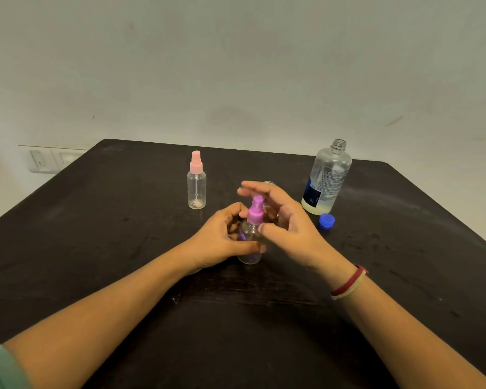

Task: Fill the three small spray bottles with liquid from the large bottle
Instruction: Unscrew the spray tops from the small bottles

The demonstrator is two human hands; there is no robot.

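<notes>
While the left hand (pixel 222 237) is gripping the small clear spray bottle (pixel 249 258), the open right hand (pixel 289 220) is hovering round its purple cap (pixel 256 210), best twisted squarely.

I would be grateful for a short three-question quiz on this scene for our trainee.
1. True or false: the large bottle has its cap on.
2. Which hand holds the purple-topped spray bottle? A) left B) right
3. Fill in: the blue cap lies on the ___.
Key: 1 false, its neck is open; 2 A, the left hand; 3 table.
</notes>
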